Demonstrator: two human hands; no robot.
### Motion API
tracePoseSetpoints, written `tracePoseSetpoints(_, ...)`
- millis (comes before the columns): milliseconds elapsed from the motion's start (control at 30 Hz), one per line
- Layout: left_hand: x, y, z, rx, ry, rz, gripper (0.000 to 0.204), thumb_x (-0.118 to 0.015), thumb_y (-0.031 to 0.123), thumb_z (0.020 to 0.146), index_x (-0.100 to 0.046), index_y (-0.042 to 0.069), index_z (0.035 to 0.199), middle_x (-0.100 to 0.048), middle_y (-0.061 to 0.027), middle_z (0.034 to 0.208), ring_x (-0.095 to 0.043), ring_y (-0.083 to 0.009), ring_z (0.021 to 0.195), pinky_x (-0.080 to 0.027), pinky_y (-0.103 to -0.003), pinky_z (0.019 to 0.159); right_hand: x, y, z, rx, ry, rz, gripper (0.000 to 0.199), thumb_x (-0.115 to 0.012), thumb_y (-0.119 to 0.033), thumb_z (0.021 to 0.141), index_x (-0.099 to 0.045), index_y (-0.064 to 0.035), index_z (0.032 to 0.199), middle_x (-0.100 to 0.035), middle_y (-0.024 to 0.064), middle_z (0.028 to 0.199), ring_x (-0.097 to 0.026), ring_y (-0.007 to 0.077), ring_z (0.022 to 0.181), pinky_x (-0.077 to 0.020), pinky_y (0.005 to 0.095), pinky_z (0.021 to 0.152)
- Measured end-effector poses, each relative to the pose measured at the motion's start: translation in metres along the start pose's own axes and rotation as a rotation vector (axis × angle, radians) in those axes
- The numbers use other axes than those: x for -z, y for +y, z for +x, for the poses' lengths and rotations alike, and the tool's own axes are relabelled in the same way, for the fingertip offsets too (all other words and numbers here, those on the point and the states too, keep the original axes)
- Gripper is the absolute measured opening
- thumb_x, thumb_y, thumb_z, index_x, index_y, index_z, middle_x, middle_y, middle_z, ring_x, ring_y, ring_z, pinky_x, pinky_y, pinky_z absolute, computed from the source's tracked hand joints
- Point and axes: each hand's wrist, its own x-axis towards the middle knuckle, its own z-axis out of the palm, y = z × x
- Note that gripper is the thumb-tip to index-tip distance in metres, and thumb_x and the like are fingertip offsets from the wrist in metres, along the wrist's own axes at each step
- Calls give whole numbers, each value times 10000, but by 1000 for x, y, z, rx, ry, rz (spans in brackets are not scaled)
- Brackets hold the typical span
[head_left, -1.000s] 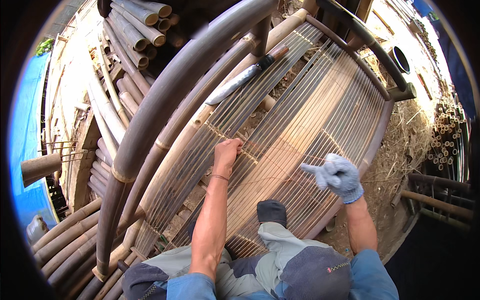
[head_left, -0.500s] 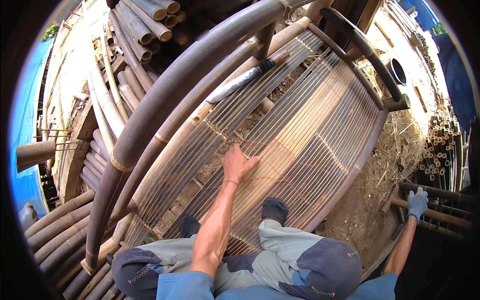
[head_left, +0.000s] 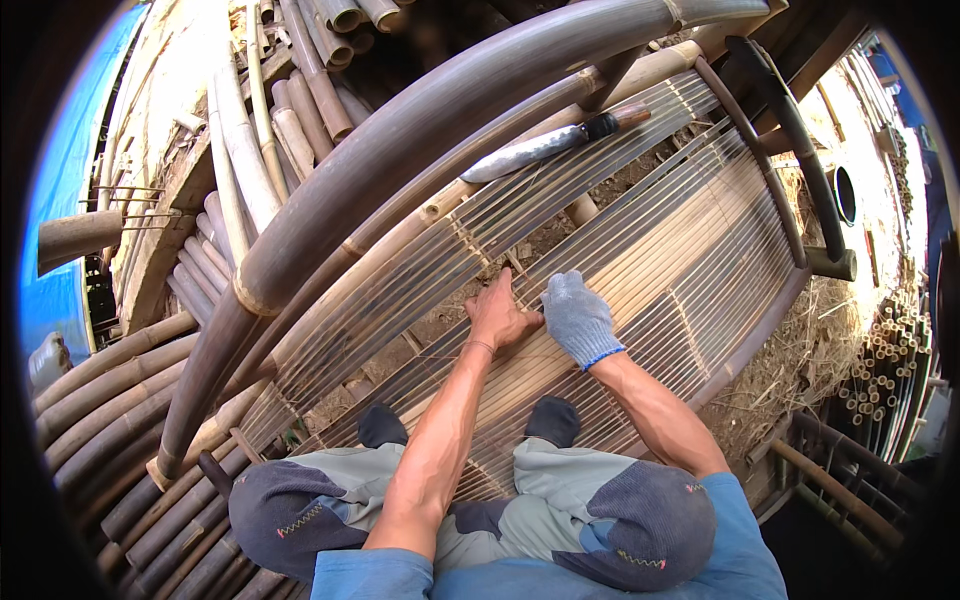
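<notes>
Both my hands are over the slatted seat (head_left: 640, 270) of a bamboo bench, beside a long gap between its slats. My left hand (head_left: 497, 315) is bare, with a thin cord round the wrist. Its fingers curl at the gap's edge; what they grip is hidden. My right hand (head_left: 580, 318), in a grey knitted glove with a blue cuff, is closed just right of it, its fingertips at a slat's edge. Anything it holds is too small to name. A large knife (head_left: 530, 152) with a dark and wooden handle lies on the seat's far side.
A thick curved bamboo rail (head_left: 400, 120) arches along the bench's left and far side. Bamboo poles (head_left: 110, 400) are stacked at the left, with thin cut canes (head_left: 890, 360) at the right. My feet, in dark socks (head_left: 552, 420), rest on the slats.
My right hand has come from a dark bamboo frame at the far right to the seat, beside my left. My left hand's fingers now curl at the gap. The view has shifted.
</notes>
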Motion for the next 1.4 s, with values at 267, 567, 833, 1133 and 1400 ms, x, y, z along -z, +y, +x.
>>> tracePoseSetpoints(267,0,-2,8,71,-65,-58,761,-879,429,577,-614,82,1201,-691,-177,1142,-614,-355,1133,-353,-487,970,52,29,25,151,-133,925,453,-631,-440,929,-690,9,945,-695,152,1014,-665,257,809,-544,408,788)
tracePoseSetpoints(567,-6,-4,1,9,-8,-20,845,-883,497,566,-576,81,1234,-666,-160,1153,-576,-358,1137,-331,-513,968,73,22,48,220,-200,-155,297,-542,-252,927,-730,-26,889,-718,211,892,-695,393,815,-569,467,702)
tracePoseSetpoints(833,-16,-13,4,-29,77,-29,615,-775,441,739,-552,100,1200,-635,-156,1155,-563,-399,1093,-314,-569,911,-31,17,-1,674,129,132,183,-603,-184,871,-708,-58,952,-694,186,860,-689,359,806,-556,457,688)
tracePoseSetpoints(1133,-10,-15,-3,-26,-21,-70,1124,-830,673,573,-459,19,1409,-570,-254,1332,-469,-421,1307,-239,-598,1082,-2,75,7,356,-216,211,326,-498,-296,984,-676,-49,1100,-694,186,1031,-666,351,958,-538,426,829)
tracePoseSetpoints(1400,44,62,12,57,-411,736,937,-797,626,685,-563,-7,1335,-596,-253,1310,-524,-393,1281,-386,-542,1085,-20,164,-104,174,266,584,213,-517,-184,971,-680,-50,1005,-689,159,879,-672,314,813,-543,391,758)
